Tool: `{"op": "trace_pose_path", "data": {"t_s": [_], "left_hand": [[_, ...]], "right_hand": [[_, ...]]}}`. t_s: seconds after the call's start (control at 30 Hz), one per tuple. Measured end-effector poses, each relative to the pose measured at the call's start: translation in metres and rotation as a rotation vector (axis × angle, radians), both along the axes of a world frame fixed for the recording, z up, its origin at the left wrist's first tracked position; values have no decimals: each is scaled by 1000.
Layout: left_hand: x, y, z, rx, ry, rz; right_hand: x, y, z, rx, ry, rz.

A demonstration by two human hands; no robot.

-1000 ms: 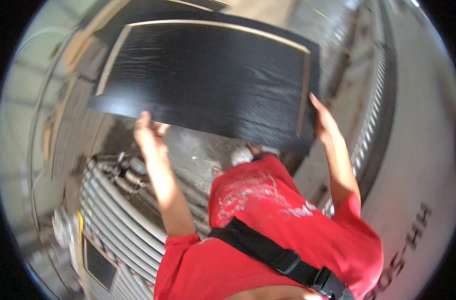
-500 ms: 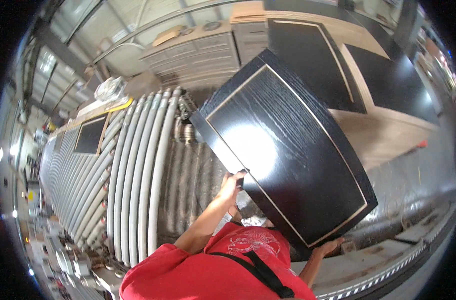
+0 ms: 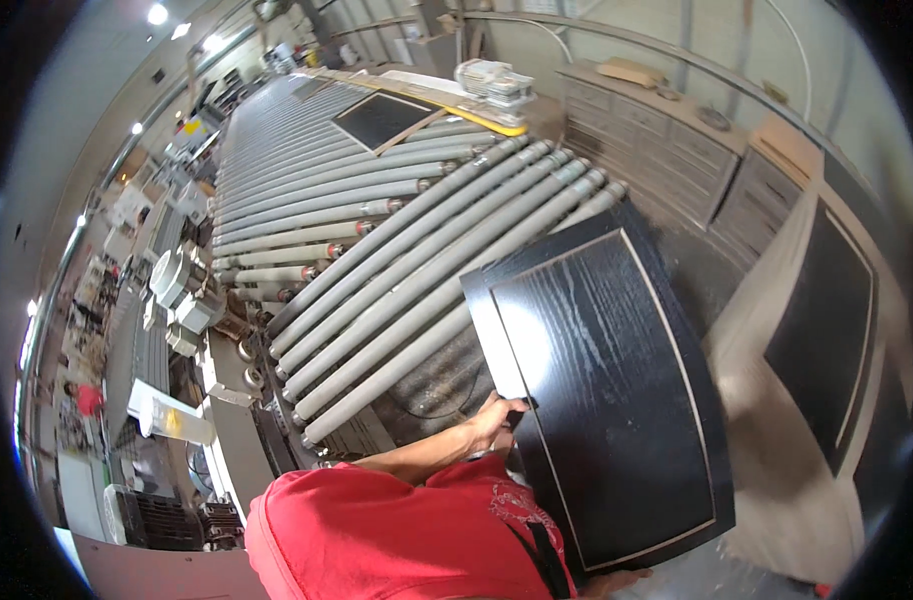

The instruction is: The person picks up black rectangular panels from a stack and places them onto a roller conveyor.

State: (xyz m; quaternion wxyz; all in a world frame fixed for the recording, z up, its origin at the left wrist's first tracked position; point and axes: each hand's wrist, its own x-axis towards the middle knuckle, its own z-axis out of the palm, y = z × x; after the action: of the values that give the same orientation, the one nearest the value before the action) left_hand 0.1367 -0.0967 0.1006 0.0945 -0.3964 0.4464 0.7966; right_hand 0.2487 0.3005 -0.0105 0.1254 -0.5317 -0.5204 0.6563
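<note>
The fingers [image 3: 512, 408] of the left hand [image 3: 499, 420] are curled over the left edge of a black door panel [image 3: 607, 390] and clamp it there. The right hand [image 3: 609, 581] shows only a little at the near edge of the picture, under the near corner of the same panel. It touches the panel from below, but I cannot tell how its fingers are set, because the panel and the red shirt [image 3: 397, 530] hide most of them.

The black door panel is held in the air between both hands, in front of the person's chest and a little to the right. It is tilted, its far corner points toward the roller conveyor [image 3: 397, 250], and its face shows a wood grain with a thin pale line that frames it. A bright reflection lies on its left part.

To the left and far from the panel, the roller conveyor runs away into the hall with many grey rollers side by side. A second dark panel [image 3: 382, 118] lies on the far part of the conveyor. To the right, a pale bench [image 3: 767, 330] carries another black panel [image 3: 822, 335], well apart from the held one. Grey cabinets with drawers [image 3: 667, 150] stand at the far right.
</note>
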Motion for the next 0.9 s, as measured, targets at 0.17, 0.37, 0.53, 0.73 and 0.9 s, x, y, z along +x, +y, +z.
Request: {"op": "trace_pose_path", "data": {"t_s": [0.17, 0.37, 0.53, 0.73, 0.9], "left_hand": [[27, -52, -7, -16, -138, 150], [26, -103, -34, 31, -170, 275], [48, -141, -79, -238, -6, 146], [81, -172, -42, -912, 109, -257], [59, -197, -24, -1383, 290, -54]], "right_hand": [[-45, -46, 13, 35, 17, 234], [-92, -103, 32, 78, 64, 401], [-123, -142, 39, 118, 83, 516], [-164, -185, 45, 127, 167, 668], [-210, -214, -41, -86, 126, 752]]}}
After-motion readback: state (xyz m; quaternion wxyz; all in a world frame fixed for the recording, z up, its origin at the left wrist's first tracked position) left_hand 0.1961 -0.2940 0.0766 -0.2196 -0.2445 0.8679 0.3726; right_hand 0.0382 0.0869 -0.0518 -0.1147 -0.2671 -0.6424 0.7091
